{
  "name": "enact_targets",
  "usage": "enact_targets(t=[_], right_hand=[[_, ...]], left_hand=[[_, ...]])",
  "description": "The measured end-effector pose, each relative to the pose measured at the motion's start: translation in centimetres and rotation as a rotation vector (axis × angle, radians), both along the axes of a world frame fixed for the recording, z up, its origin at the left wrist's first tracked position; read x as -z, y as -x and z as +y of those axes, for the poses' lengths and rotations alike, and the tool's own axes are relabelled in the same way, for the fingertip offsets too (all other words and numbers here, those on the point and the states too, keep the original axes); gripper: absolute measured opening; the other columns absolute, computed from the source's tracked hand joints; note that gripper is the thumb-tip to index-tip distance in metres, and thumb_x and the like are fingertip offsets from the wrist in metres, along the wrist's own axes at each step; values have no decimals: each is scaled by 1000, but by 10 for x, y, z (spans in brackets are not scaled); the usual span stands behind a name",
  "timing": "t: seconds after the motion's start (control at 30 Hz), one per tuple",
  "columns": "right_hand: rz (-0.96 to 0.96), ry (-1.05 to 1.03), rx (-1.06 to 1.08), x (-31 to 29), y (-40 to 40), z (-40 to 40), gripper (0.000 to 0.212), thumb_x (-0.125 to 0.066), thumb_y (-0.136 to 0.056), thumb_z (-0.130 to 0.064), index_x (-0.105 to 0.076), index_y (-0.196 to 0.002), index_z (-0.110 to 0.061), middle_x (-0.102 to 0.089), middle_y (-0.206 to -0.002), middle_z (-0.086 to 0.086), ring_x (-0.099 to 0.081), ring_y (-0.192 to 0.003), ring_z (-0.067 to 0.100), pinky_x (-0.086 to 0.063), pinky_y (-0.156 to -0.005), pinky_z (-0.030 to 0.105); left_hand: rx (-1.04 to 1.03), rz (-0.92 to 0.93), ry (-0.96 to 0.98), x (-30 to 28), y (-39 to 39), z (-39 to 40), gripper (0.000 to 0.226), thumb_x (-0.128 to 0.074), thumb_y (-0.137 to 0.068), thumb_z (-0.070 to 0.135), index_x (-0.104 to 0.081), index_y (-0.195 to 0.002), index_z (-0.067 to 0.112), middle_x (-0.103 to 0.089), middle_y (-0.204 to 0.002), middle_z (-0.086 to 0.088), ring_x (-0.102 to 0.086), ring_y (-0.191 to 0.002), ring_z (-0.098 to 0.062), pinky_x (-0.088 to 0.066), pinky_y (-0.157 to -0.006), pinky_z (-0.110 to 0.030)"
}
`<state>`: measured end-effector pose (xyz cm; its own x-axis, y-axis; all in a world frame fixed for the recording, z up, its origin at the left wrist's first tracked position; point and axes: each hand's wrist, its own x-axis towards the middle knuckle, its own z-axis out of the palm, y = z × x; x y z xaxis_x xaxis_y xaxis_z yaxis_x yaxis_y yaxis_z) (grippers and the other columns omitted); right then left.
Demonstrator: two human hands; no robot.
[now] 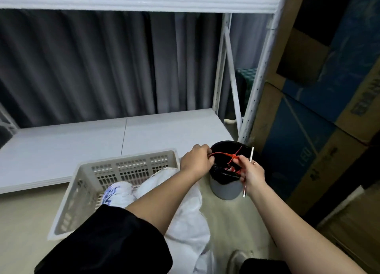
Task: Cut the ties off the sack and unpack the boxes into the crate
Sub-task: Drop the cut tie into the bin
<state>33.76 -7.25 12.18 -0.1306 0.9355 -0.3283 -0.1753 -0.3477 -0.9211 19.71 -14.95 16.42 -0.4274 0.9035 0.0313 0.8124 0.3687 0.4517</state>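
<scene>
A red tie [223, 154] stretches between my two hands above a small bin [226, 188] lined with a black bag. My left hand [196, 160] pinches its left end. My right hand [250, 174] grips the other end together with a thin metal cutting tool [251, 156] that sticks up and down out of the fist. More red ties lie inside the bin. The white sack [185, 228] lies on the floor under my left arm, its top leaning into the beige slotted crate [127, 166]. No boxes are visible.
A white metal rack with a low shelf board [102, 142] stands behind the crate, with grey curtains behind it. Stacked cardboard cartons [320, 113] fill the right side. A shoe [236, 259] shows at the bottom edge.
</scene>
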Motion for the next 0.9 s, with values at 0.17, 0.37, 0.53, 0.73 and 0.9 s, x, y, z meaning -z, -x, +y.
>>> enact_targets(t=[0.17,0.37,0.53,0.73,0.9], right_hand=[[-181,3,79,45,13,62,18,-61,-84,-14,-63,-66,-14,-69,-78,13,-60,-59,16,-52,-67,32],[-345,-93,-143,75,24,115,32,-57,-93,-13,-59,-124,-7,-64,-117,17,-64,-101,33,-53,-78,31],[-344,-81,-149,73,9,100,21,-49,-96,-5,-59,-114,-1,-69,-89,16,-62,-69,12,-47,-56,10],[-504,23,-477,56,23,18,17,-60,-90,-21,-47,-81,-16,-65,-58,0,-24,-29,7,-14,-32,11],[-617,45,-836,52,30,-61,38,-72,-79,-42,-45,-79,-14,-59,-76,6,-34,-44,11,-26,-38,19]], left_hand=[[35,-32,101,32,6,44,38,-48,-90,40,-54,-126,27,-55,-129,-1,-56,-116,-23,-48,-89,-35],[23,-33,107,54,20,60,39,-49,-91,40,-53,-126,26,-55,-130,-1,-55,-117,-23,-46,-88,-33],[21,-37,193,54,26,47,34,-48,-90,37,-57,-120,23,-59,-126,-2,-57,-116,-22,-47,-90,-33],[88,145,584,34,33,-8,44,-46,-91,45,-57,-123,16,-59,-129,-6,-56,-118,-27,-43,-88,-32],[54,266,650,26,41,-69,64,-49,-89,50,-33,-144,21,-35,-148,-9,-35,-136,-29,-29,-109,-43]])
